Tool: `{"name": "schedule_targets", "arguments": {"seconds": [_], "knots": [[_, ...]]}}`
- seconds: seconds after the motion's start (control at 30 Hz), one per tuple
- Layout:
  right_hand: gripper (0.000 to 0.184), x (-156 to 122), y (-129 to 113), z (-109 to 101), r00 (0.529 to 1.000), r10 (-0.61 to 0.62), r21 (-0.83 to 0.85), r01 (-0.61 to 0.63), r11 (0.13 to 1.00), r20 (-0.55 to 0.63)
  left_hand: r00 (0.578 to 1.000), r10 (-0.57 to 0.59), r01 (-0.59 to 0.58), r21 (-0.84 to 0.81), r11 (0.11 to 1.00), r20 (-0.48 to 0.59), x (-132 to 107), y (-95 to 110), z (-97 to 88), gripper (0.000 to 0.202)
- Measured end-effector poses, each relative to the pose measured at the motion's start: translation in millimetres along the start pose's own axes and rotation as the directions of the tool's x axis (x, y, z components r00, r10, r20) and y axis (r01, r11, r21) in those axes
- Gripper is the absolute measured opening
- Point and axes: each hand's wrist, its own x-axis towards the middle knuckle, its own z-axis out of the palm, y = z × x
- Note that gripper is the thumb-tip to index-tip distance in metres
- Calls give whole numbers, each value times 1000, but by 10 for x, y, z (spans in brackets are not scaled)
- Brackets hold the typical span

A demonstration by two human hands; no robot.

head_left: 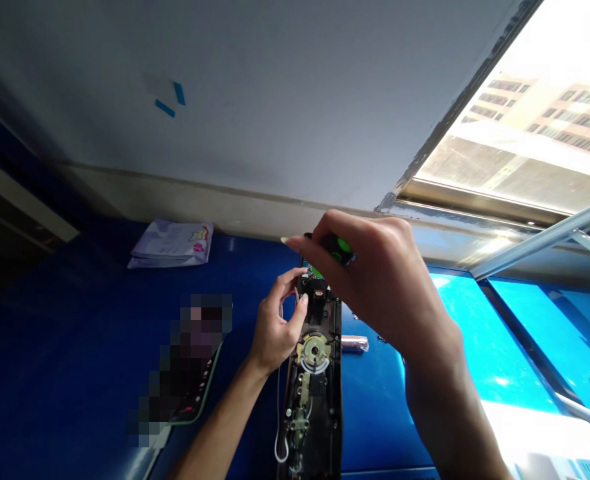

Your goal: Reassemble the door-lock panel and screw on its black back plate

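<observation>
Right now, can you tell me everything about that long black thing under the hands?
The long black plastic-looking panel lies lengthwise on the blue table, its inside showing. It carries a round metallic disc with a dark centre and a green piece; a white wire loops by its left edge. The left fingers seem to touch its upper left side; the right hand, gripping a black-and-green handle, hides part of its far end.

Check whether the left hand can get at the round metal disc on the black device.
Likely yes: the disc lies uncovered near the left hand, with the right hand and its green-and-black handle higher in the picture.
</observation>
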Motion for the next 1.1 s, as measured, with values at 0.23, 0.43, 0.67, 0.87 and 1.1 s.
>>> {"name": "schedule_targets", "arguments": {"seconds": [0.23,0.43,0.67,0.87,1.1], "knots": [[38,-22,36,-183,961,-120,145,86,986,248,1000,21,-21,-9,1000,-8,1,-8,1,38],[19,-6,57,-61,1000,-7,-34,8,999,29,1000,8,-8,-1,1000,-7,2,-31,5,39],[32,-34,199,-113,988,-118,84,109,990,101,1000,4,-4,-4,1000,-14,7,-15,6,39],[14,-104,125,-10,998,-35,-1,35,999,-51,1000,2,-2,-11,1000,-12,5,-10,11,38],[31,-115,220,-28,988,-152,119,153,981,-17,1000,10,-10,-9,1000,-14,-3,-2,13,37]]}}
